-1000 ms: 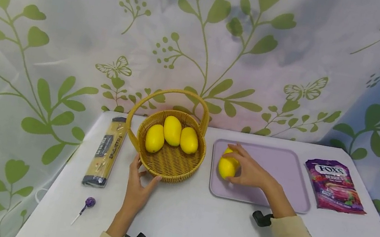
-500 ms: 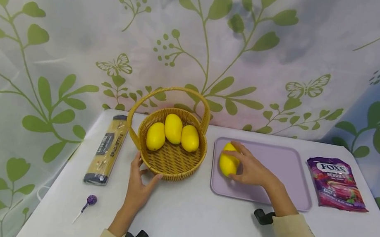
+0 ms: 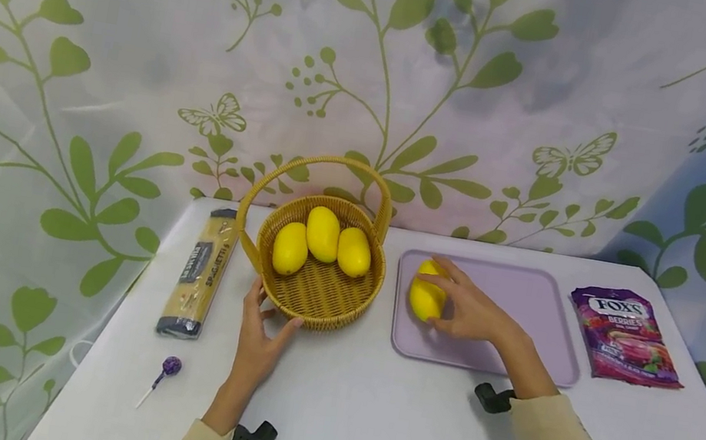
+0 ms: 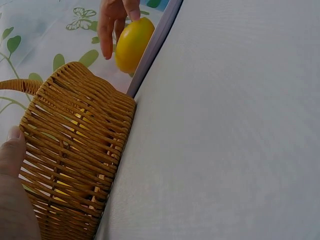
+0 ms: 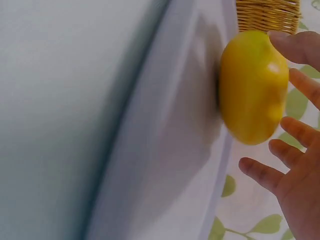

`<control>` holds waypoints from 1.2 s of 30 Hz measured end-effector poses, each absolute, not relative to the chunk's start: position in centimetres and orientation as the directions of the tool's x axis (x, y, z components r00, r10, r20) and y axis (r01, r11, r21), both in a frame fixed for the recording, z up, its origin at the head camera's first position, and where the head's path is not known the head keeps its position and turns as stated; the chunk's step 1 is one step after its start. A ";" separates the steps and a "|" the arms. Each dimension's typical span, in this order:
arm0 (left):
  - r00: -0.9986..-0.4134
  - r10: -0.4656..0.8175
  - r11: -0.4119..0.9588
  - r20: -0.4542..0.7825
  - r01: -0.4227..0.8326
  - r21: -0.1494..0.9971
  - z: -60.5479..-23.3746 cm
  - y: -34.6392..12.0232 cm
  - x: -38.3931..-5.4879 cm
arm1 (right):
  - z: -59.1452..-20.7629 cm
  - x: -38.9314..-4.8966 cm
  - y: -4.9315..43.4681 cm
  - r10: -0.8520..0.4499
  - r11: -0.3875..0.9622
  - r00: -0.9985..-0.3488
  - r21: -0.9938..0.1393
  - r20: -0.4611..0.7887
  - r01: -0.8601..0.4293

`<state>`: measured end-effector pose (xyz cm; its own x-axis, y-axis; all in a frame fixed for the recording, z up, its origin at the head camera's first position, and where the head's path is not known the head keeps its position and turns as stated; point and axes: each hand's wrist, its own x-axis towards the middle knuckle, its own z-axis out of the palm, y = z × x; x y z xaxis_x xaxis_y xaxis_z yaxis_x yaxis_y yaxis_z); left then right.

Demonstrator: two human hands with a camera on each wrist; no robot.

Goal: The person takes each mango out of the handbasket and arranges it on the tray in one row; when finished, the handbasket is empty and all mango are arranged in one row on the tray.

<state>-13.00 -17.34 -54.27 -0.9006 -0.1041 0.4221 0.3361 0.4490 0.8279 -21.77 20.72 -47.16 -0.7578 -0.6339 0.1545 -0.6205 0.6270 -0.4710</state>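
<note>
Head view: the basket [image 3: 320,302] held three mangoes [image 3: 322,234], left grip [image 3: 257,340] spread against it; one mango [image 3: 425,304] still lay by the tray's [image 3: 518,298] left edge, right grip [image 3: 467,313] spread around it.

The basket [image 3: 319,298] stands left of the tray [image 3: 526,296].

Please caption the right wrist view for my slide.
Spread right hand at a yellow fruit on a lilac tray.
</note>
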 end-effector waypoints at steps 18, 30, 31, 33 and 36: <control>-0.890 -0.102 0.447 0.444 0.358 0.820 -50.6 -16.3 -11.3 | -42.4 -20.4 14.8 -0.656 0.541 -0.696 -0.460 0.293 -0.704; -0.874 -0.112 0.445 0.472 0.381 0.811 -52.8 -16.4 -12.3 | -43.9 -21.3 9.5 -0.647 0.495 -0.694 -0.518 0.316 -0.698; -0.877 -0.111 0.450 0.467 0.374 0.811 -53.2 -16.6 -12.5 | -44.0 -21.5 9.0 -0.645 0.498 -0.698 -0.523 0.309 -0.692; -0.885 -0.113 0.459 0.452 0.357 0.814 -53.9 -16.9 -12.7 | -44.3 -22.1 8.0 -0.644 0.513 -0.710 -0.527 0.285 -0.677; -0.895 -0.114 0.455 0.431 0.338 0.824 -54.4 -17.1 -12.9 | -44.6 -22.9 6.6 -0.657 0.521 -0.710 -0.529 0.253 -0.670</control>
